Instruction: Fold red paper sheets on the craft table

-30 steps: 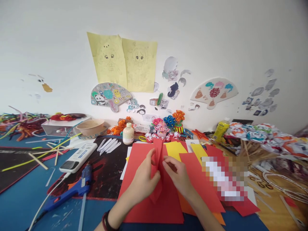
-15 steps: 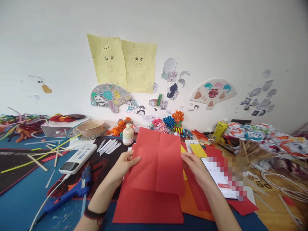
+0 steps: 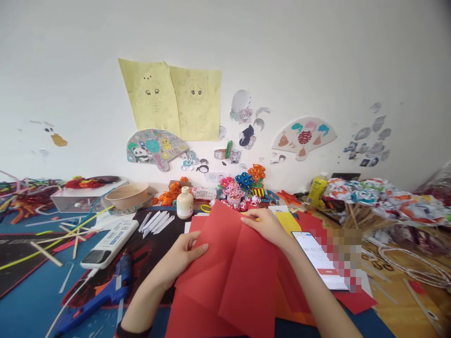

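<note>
We see a creased red sheet (image 3: 207,263) spanning the gap between the two hands, tilted up off the red paper (image 3: 190,319) beneath it, its long axis running mainly toward and away from the person. The left hand (image 3: 186,253) grips its left edge, thumb flat on the near face and the other fingers partly hidden behind. The right hand (image 3: 264,228) is bent inward, its narrowed fingertips closed on the top edge; we cannot tell where its thumb presses. We note the key relation: the main crease (image 3: 230,268) starts just beside the right fingertips, the nearer pair, and descends slightly leftward, dividing two smooth, matte panels set at an angle. Further faint folds cross the left panel. Beyond the left fingers we find a rounded, cream-coloured bottle (image 3: 185,204) and thin, flat white strips (image 3: 155,223); right of the right fingers lies a glossy, slab-like phone (image 3: 317,258).
</note>
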{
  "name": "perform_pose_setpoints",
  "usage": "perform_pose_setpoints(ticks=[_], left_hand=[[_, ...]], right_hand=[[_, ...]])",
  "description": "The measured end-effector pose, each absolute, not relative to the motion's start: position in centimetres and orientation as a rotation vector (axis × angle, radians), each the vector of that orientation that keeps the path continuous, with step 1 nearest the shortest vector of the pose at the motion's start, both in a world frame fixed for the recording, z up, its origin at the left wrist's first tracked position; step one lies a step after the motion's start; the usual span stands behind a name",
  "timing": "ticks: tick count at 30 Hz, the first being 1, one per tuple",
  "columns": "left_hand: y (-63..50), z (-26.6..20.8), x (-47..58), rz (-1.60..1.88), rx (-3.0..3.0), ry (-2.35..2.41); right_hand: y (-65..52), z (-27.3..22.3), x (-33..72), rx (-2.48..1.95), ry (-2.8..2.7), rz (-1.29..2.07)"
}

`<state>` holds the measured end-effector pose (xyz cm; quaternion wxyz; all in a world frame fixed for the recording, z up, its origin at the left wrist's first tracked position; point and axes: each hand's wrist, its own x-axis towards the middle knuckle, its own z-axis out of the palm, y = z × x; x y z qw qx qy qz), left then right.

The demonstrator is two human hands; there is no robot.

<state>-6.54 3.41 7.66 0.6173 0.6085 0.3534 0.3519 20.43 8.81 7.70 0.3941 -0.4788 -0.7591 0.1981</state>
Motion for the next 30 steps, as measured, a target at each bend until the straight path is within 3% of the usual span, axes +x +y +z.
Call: perform_pose_setpoints(ticks=[3, 7, 9, 12, 16, 30], left_hand=[[4.1, 7.2, -6.8, 0.857, 1.645, 1.141], [4.4, 7.9, -5.1, 1.195, 2.230, 1.871], [4.3, 9.3, -3.4, 1.200, 2.612, 1.737], [4.3, 11.9, -1.1, 0.927, 2.876, 1.382], [4.7, 14.4, -0.2, 0.696, 2.745, 1.204], [3.3, 16.4, -0.9, 0.760, 2.422, 1.005]], right_hand=[[9.4, 8.5, 20.4, -1.097, -1.805, 0.850], [9.4, 9.7, 19.9, -1.035, -1.878, 1.076], [9.1, 10.6, 19.6, -0.999, -1.968, 1.084], [8.4, 12.1, 19.4, -0.920, -2.114, 1.045], [7.5, 13.4, 19.6, -0.884, -2.191, 1.023], [5.3, 15.4, 20.0, -0.857, -2.270, 0.938]])
